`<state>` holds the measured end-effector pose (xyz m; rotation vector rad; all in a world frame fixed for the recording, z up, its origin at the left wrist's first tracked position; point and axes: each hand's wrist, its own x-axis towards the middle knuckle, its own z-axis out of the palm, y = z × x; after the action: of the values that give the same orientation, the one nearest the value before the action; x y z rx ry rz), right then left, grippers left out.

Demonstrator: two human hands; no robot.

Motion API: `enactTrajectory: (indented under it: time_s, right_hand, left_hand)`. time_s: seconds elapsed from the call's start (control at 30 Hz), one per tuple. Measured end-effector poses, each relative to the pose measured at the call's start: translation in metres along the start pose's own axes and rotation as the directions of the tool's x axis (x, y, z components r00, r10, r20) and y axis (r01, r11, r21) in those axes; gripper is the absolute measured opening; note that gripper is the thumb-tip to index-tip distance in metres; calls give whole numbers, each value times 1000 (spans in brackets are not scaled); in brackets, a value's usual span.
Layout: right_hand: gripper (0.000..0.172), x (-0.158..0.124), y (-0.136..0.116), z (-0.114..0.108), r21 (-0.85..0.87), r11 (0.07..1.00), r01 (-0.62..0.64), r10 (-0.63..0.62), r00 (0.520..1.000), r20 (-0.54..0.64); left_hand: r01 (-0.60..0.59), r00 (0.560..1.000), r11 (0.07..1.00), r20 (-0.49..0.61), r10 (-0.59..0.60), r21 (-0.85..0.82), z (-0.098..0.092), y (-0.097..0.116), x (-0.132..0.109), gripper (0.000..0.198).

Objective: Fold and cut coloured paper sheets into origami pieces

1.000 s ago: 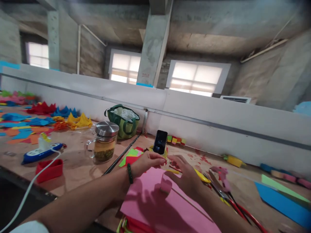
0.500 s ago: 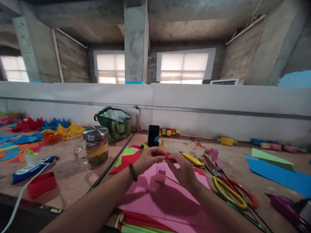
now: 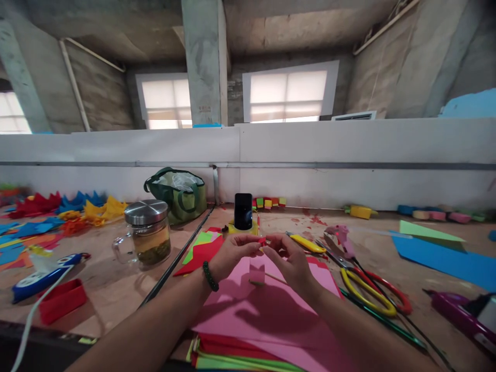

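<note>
My left hand point(image 3: 236, 253), with a dark green bead bracelet point(image 3: 210, 276) at the wrist, pinches a small red piece point(image 3: 262, 241), perhaps felt or foam. My right hand point(image 3: 290, 264) meets it from the other side, its fingertips closed at the same piece and partly hiding it. Just below the hands a small pink block-like piece point(image 3: 257, 270) stands on a stack of pink sheets point(image 3: 279, 330). A thin stick point(image 3: 276, 278) lies beside it, partly behind my right hand.
A lidded glass mug point(image 3: 149, 237) and green bag point(image 3: 182, 199) stand left. A phone point(image 3: 243, 212) leans upright ahead. To the right lie a yellow cutter point(image 3: 308, 244), scissors point(image 3: 368, 289), a pink glue gun point(image 3: 344, 240) and a purple tool point(image 3: 457, 312). A red box-shaped piece point(image 3: 62, 301) sits left.
The view has shifted slightly. Both hands stay together over the pink sheets, and more of the small red piece shows between the fingertips.
</note>
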<state>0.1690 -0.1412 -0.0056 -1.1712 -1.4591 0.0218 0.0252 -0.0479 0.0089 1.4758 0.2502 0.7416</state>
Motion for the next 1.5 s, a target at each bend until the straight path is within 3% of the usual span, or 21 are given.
enactTrajectory:
  time_s: [0.33,0.5,0.6,0.8,0.9,1.07,1.2,1.4,1.5]
  right_hand:
    - [14,-1,4,-2,97,988,-122,118,992,39]
    - [25,-2,1,-1,174,968,-183,178,983,45]
    - [30,-4,1,-1,193,963,-188,183,982,45]
    - [15,-5,6,-5,155,975,-158,149,987,64]
    - [15,-2,6,-7,127,983,-132,128,991,37]
    - [14,4,6,-7,72,989,-131,124,988,94]
    - [15,10,24,-17,-27,982,-185,187,978,92]
    - [6,10,63,-33,-213,941,-262,319,899,301]
    - [7,11,72,-38,-259,929,-265,345,874,343]
  left_hand:
    - [-37,999,997,-32,39,67,1,3,-1,28]
    - [-36,998,998,-44,39,55,0,4,-1,24]
    - [-39,997,998,-58,42,43,0,4,0,24]
    - [-31,997,999,-70,33,36,-4,3,2,23]
    - [-23,999,998,-45,25,55,-3,4,1,24]
    - [7,1000,995,-30,-4,95,-3,2,1,30]
    - [29,993,994,-121,-16,108,-12,-6,6,37]
    - [96,976,984,-208,-63,151,-27,-20,14,33]
    - [116,970,979,-231,-75,169,-30,-22,14,31]
